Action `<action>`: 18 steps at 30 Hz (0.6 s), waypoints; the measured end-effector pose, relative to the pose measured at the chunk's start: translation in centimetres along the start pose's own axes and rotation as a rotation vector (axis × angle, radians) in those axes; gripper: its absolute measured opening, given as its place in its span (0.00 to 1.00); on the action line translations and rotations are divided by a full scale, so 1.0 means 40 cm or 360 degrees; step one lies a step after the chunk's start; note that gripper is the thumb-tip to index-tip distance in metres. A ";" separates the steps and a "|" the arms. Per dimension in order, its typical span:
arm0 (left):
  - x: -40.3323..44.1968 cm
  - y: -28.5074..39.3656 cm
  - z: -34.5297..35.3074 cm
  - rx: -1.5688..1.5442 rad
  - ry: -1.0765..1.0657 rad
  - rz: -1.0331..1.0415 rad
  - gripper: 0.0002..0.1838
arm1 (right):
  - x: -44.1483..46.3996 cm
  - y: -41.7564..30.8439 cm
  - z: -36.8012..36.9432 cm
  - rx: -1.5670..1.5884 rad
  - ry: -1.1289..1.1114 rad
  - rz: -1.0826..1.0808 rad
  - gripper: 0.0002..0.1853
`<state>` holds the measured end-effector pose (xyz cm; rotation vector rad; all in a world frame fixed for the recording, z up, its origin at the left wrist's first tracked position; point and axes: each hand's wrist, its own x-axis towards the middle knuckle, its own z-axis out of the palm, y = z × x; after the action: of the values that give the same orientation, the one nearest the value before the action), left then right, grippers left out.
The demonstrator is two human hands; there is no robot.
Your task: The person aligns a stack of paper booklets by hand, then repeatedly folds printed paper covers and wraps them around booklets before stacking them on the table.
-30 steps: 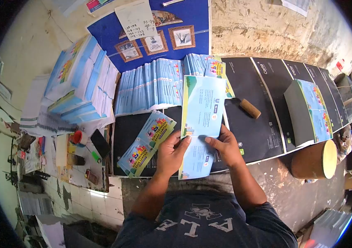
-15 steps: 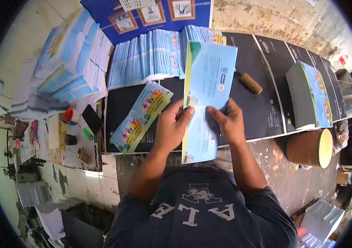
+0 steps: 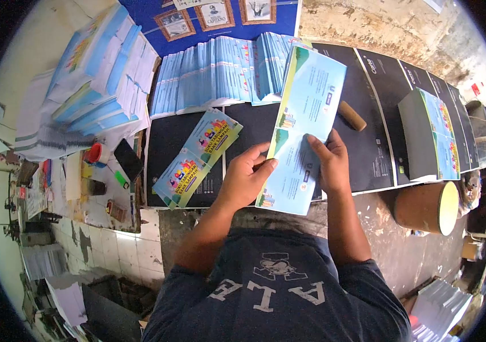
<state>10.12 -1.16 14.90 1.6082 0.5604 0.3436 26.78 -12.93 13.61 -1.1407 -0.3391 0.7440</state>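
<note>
A long light-blue printed cover sheet (image 3: 306, 122) is held in both hands above the front of the black table, its top leaning right. My left hand (image 3: 248, 174) pinches its left edge between thumb and fingers. On the right edge, my right hand (image 3: 328, 159) grips with the thumb on the printed face and the fingers behind. To the left of my left hand lie a few printed covers (image 3: 197, 159) with cartoon figures and yellow lettering, slightly fanned. A brown cylindrical roller or block (image 3: 352, 115) rests on the table right of the sheet.
A row of blue booklets (image 3: 214, 74) stands along the table's back. At the right is a thick stack of covers (image 3: 431, 134); high paper piles (image 3: 100, 80) rise at the left. A phone (image 3: 128, 158) and red cup (image 3: 94, 154) lie left. A brown drum (image 3: 427, 208) stands below the table's edge.
The sheet has shifted right and tilted, its top swinging to the right. Both hands have moved slightly right with it, and the left fingers have spread a little along the edge.
</note>
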 end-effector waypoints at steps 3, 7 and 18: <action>0.021 -0.045 -0.021 -0.0014 0.0069 0.0040 0.24 | -0.011 0.037 -0.008 -0.0307 -0.0218 -0.0034 0.21; 0.035 -0.120 -0.111 0.0530 0.0281 0.0143 0.30 | 0.075 0.047 -0.066 -0.0724 -0.0131 -0.0190 0.24; -0.044 -0.277 -0.347 0.1928 0.0301 -0.0611 0.55 | 0.723 0.061 -0.056 -0.2218 -0.0141 -0.0230 0.30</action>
<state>-0.44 10.02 5.83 2.5472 1.3589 -0.2084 47.99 5.88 7.01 -2.3416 -1.0940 0.3566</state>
